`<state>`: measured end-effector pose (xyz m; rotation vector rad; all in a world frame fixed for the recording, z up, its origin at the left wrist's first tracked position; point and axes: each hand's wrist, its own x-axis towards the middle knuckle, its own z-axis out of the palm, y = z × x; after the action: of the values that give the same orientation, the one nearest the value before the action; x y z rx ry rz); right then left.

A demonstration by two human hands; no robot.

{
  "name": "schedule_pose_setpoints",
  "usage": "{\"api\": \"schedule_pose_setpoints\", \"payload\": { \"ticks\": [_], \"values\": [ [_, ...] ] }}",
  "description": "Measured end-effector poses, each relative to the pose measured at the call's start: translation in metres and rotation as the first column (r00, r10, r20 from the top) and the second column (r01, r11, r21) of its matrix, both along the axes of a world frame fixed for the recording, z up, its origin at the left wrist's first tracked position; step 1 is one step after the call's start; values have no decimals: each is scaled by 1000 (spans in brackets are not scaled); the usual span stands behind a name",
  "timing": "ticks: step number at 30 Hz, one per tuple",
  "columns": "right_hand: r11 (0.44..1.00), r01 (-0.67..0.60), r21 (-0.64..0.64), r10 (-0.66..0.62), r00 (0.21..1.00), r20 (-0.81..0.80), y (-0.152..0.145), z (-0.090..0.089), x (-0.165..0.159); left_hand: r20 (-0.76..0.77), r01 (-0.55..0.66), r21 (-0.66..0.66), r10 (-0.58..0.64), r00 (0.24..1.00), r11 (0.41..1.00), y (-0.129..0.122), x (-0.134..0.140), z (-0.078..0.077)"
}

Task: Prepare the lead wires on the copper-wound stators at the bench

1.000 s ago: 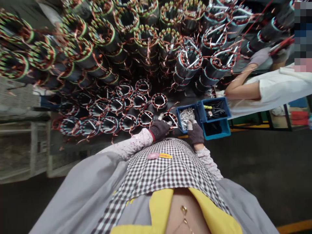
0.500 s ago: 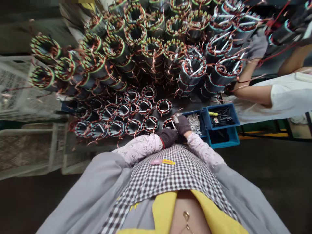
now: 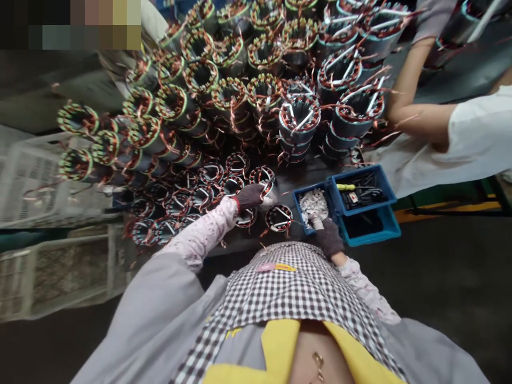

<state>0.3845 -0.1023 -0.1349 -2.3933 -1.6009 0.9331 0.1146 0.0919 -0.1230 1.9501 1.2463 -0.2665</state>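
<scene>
My left hand (image 3: 253, 197), in a dark glove with pale fingertips, grips the near rim of a motor stator (image 3: 262, 176) wound with copper wire. In front of me stands another stator (image 3: 279, 218) with a white sleeve across its top; neither hand touches it. My right hand (image 3: 328, 234), gloved the same way, reaches into a small blue bin (image 3: 296, 209) of white pieces (image 3: 314, 201). Its fingertips are together among the pieces, and what they pinch is hidden.
Stacked stators (image 3: 230, 98) fill the back of the table. Beside the white pieces, a blue bin (image 3: 362, 209) holds a yellow-handled screwdriver (image 3: 347, 187); a second blue bin (image 3: 384, 239) sits below it. A co-worker's arm (image 3: 416, 114) extends at the right. Plastic crates (image 3: 60, 176) stand left.
Both hands have left the near stator. My left hand has moved left and forward onto another stator; my right hand has moved right into the bin of white pieces. The view has shifted slightly.
</scene>
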Motion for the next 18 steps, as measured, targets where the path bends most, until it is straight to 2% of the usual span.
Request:
{"api": "schedule_pose_setpoints", "payload": {
  "ticks": [2,5,7,10,12,14,16,18],
  "values": [
    [999,-24,-40,23,999,-42,4,4,-11,-62,74,88,-69,996,993,8,10,-3],
    [978,-198,-62,195,980,-41,17,12,-29,-188,188,163,-156,970,969,8,26,-11],
    [939,-331,-96,332,943,-7,29,16,-39,-265,246,150,-200,943,958,4,33,-18],
    [880,-446,-161,460,886,58,50,16,-54,-301,287,94,-248,921,953,-1,30,-23],
    [839,-511,-188,532,842,87,63,11,-65,-306,223,121,-177,935,967,-7,20,-19],
    [805,-554,-214,582,807,98,74,5,-76,-281,84,227,-17,960,970,-20,8,-10],
    [783,-572,-245,605,791,89,81,1,-84,-201,-46,331,118,973,943,-43,-2,-1],
    [771,-578,-268,615,786,72,82,0,-88,-99,-75,320,112,989,944,-78,-5,4]
  ]
}}
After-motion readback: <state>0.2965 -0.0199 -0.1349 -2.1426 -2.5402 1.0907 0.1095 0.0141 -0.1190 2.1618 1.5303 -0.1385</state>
